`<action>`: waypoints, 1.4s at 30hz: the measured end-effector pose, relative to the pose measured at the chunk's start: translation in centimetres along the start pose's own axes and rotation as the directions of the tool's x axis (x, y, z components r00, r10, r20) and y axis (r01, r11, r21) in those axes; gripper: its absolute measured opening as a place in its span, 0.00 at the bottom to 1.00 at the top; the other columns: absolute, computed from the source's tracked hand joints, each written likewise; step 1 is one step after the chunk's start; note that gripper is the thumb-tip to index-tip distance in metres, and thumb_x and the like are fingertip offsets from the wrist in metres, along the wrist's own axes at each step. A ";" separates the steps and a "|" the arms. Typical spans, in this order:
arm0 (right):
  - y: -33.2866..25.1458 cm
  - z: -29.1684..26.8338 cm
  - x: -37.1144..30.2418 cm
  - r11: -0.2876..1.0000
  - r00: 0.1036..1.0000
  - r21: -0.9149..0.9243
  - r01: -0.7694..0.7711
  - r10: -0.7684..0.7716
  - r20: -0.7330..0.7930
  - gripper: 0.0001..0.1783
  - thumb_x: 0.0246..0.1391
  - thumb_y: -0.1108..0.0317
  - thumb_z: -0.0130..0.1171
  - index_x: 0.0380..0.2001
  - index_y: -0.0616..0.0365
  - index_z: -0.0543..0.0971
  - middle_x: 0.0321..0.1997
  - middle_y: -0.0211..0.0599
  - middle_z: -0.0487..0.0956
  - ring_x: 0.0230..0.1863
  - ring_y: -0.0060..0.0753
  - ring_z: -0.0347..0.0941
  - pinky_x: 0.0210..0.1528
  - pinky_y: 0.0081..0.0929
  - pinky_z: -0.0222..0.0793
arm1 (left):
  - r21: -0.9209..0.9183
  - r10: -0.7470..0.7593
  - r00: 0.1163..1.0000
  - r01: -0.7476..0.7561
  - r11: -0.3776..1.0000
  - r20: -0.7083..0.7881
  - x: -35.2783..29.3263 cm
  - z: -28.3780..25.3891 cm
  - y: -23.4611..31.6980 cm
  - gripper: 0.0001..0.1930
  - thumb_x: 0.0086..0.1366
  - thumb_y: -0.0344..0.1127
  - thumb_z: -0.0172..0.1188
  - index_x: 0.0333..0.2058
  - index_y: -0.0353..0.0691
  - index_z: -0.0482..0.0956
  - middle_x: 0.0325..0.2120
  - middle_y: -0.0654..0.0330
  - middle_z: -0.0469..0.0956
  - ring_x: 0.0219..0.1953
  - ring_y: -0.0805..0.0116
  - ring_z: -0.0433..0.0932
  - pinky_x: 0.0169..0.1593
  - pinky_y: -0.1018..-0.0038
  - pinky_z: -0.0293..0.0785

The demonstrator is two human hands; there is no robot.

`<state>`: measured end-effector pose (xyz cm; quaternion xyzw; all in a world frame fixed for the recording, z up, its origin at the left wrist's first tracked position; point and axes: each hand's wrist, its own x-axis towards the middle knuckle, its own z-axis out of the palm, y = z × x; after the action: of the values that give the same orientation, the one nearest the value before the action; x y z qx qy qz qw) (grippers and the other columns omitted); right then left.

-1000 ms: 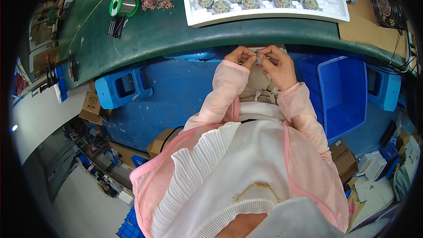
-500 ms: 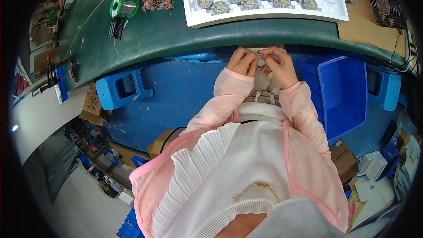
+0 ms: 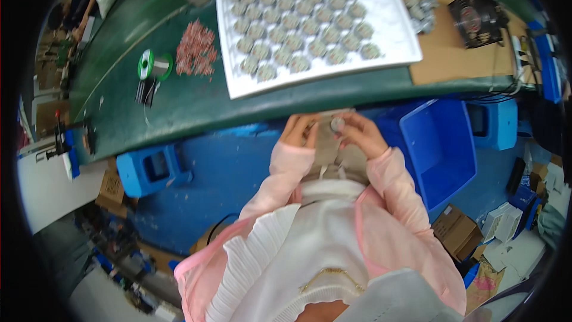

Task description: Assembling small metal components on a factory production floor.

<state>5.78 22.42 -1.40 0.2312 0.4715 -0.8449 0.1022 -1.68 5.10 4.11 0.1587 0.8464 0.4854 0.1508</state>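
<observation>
My right hand [image 3: 362,134] pinches a small round grey part [image 3: 337,124] between thumb and fingers, above my lap and just in front of the bench edge. Beside it, my left hand [image 3: 299,130] is closed with its fingers curled; a small dark bit shows between them, too blurred to name. The two hands are apart. Beyond them on the bench stands a white foam tray [image 3: 393,48] with rows of round grey-green parts [image 3: 299,62] in its pockets.
On the green bench [image 3: 196,107] lie a pile of red-bodied leaded components [image 3: 196,49] and a green-ended solder spool [image 3: 156,66]. At the right are grey parts [image 3: 421,14] and a black fan [image 3: 473,19]. A blue bin [image 3: 438,149] and blue stools [image 3: 149,170] stand below.
The view has tilted up, showing more of the tray. My hands have drawn apart; the round part now shows in my right hand, away from the left fingers.
</observation>
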 end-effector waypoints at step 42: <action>-23.0 -12.1 6.8 0.485 0.569 -0.861 -0.155 -0.668 -0.479 0.16 0.51 0.62 0.63 0.42 0.56 0.83 0.33 0.39 0.81 0.33 0.39 0.77 0.39 0.30 0.72 | -0.090 -0.083 0.974 0.104 0.990 0.210 0.1 0.9 -2.4 0.08 0.65 0.26 0.54 0.40 0.42 0.79 0.37 0.66 0.79 0.31 0.71 0.75 0.37 0.78 0.72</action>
<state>-5.56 45.26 7.08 0.4069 0.8388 -0.3234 -0.1621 -1.71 4.71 1.61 0.1601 0.8074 0.5006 0.2682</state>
